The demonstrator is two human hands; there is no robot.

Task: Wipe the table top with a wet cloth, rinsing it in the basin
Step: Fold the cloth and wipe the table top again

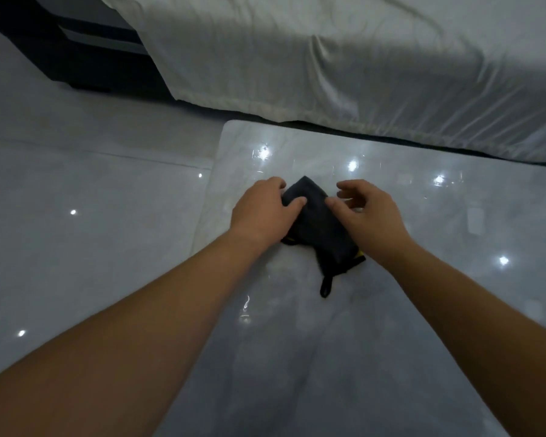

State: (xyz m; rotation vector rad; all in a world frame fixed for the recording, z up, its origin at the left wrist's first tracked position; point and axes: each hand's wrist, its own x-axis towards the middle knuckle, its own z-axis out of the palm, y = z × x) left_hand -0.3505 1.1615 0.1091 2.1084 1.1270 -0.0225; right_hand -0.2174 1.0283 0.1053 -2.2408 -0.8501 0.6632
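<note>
Forearms reach out — left hand (264, 208) and right hand (368, 209) pressing cloth (317, 225) on table top (423, 279).

Floor (85, 234): glossy pale grey tiles, one grout line running across the left side; small bright specks of reflected overhead light on it. Bed (344, 58) fills the upper right, draped in a white sheet (265, 74) with soft creases; its hemmed lower edge hangs close above the floor, and a dark gap shows beneath it. Dark furniture piece (76, 58) at upper left, black with a lighter grey band across it, standing on the floor just beside the bed; its type cannot be told. Lighting dim, cool and bluish overall. No wall or window in view.
</note>
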